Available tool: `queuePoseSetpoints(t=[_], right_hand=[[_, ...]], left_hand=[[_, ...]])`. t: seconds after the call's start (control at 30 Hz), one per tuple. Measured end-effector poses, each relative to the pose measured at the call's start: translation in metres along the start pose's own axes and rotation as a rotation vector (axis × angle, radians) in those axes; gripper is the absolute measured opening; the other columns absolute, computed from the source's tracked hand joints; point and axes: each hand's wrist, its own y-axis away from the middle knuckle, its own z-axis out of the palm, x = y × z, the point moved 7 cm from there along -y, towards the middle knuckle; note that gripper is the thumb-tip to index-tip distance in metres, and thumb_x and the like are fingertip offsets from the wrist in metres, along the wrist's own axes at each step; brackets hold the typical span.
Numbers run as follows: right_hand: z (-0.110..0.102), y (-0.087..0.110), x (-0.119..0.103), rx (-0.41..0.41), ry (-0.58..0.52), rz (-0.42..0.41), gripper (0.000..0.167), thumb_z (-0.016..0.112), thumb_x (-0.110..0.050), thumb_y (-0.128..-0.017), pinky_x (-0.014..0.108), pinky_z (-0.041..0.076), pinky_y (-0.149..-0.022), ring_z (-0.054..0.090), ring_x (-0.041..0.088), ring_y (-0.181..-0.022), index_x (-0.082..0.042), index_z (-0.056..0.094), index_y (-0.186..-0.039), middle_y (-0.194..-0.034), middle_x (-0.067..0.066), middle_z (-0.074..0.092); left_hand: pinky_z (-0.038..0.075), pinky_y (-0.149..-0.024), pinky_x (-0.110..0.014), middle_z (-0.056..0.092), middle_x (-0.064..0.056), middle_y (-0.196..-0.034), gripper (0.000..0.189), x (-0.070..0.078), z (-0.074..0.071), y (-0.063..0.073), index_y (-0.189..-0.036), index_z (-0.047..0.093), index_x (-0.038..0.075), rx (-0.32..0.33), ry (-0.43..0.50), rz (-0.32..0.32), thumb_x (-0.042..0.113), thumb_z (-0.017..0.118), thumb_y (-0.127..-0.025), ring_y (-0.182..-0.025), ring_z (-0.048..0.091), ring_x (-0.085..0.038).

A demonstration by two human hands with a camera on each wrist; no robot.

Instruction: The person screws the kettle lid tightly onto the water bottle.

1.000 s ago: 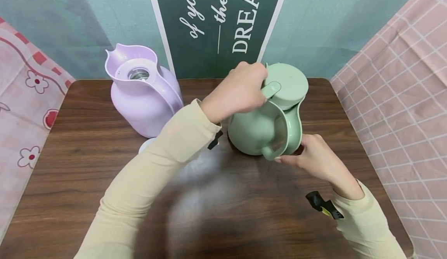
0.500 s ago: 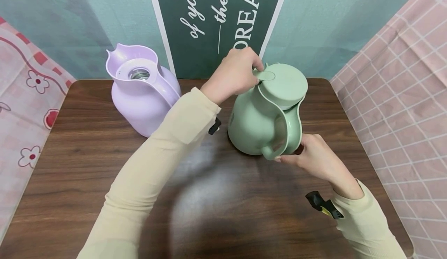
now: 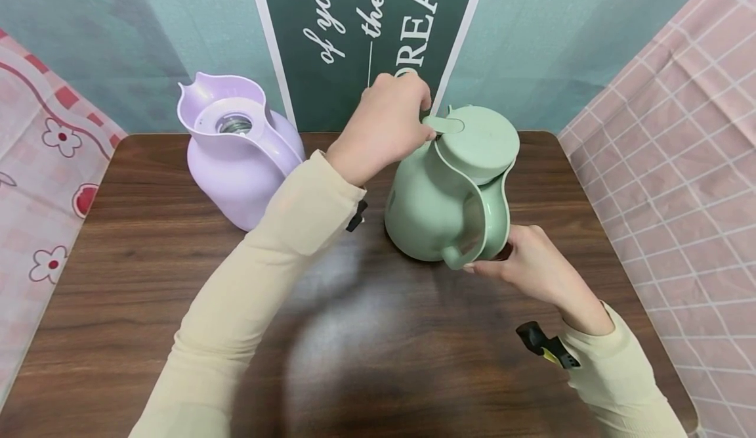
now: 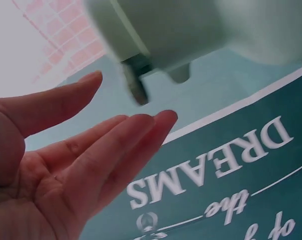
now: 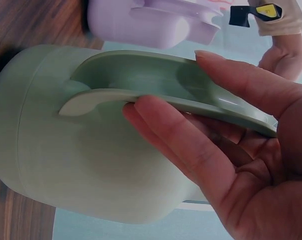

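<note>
A green vacuum jug [image 3: 416, 208] stands upright on the wooden table with a round green lid [image 3: 485, 146] at its mouth. The lid's tab [image 3: 444, 125] points left. My left hand [image 3: 380, 119] is beside that tab; in the left wrist view, its thumb and fingers are spread, with a gap between them and the tab. Low on the jug's handle [image 3: 485, 218], my right hand [image 3: 528, 267] grips it, thumb along one edge and fingers on the other in the right wrist view. A lidless purple vacuum jug [image 3: 236, 169] stands to the left.
Behind the table [image 3: 378, 359] hangs a teal cloth [image 3: 531, 44] with a dark lettered panel [image 3: 366, 24], close to both jugs. Pink patterned cloths line the left and right sides. My left sleeve [image 3: 254, 280] crosses in front of the purple jug's base.
The lid's tab has swung from pointing toward me to pointing left, so the lid has turned clockwise. My left hand has moved back and left, ending with spread fingers. My right hand has stayed put.
</note>
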Motion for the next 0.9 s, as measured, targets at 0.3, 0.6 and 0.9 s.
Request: queuePoseSetpoints(t=[0.3, 0.6, 0.9], right_hand=[[0.000, 0.001, 0.001, -0.005, -0.010, 0.008, 0.022, 0.081, -0.022, -0.067, 0.025, 0.042, -0.056, 0.051, 0.007, -0.060, -0.016, 0.066, -0.083, -0.071, -0.009, 0.062], [0.001, 0.001, 0.001, -0.002, -0.015, 0.002, 0.022, 0.081, -0.021, -0.067, 0.025, 0.042, -0.055, 0.050, 0.006, -0.059, -0.015, 0.066, -0.082, -0.069, -0.009, 0.061], [0.001, 0.001, 0.001, 0.010, -0.019, -0.010, 0.023, 0.082, -0.020, -0.066, 0.025, 0.042, -0.056, 0.050, 0.006, -0.060, -0.015, 0.067, -0.083, -0.070, -0.009, 0.062]], left_hand=[[0.041, -0.065, -0.029, 0.046, 0.000, -0.067, 0.022, 0.021, 0.003, 0.009, -0.067, 0.048, 0.009, -0.044, -0.091, 0.117, 0.013, 0.064, -0.081, -0.079, 0.048, -0.019], [0.044, -0.067, -0.028, 0.054, -0.003, -0.076, 0.019, 0.026, 0.017, 0.003, -0.076, 0.055, 0.007, -0.070, -0.071, 0.119, 0.019, 0.069, -0.079, -0.076, 0.054, -0.018], [0.042, -0.068, -0.027, 0.058, 0.000, -0.084, 0.025, 0.020, 0.022, -0.012, -0.081, 0.060, 0.008, -0.076, -0.035, 0.086, 0.027, 0.076, -0.074, -0.083, 0.053, -0.018]])
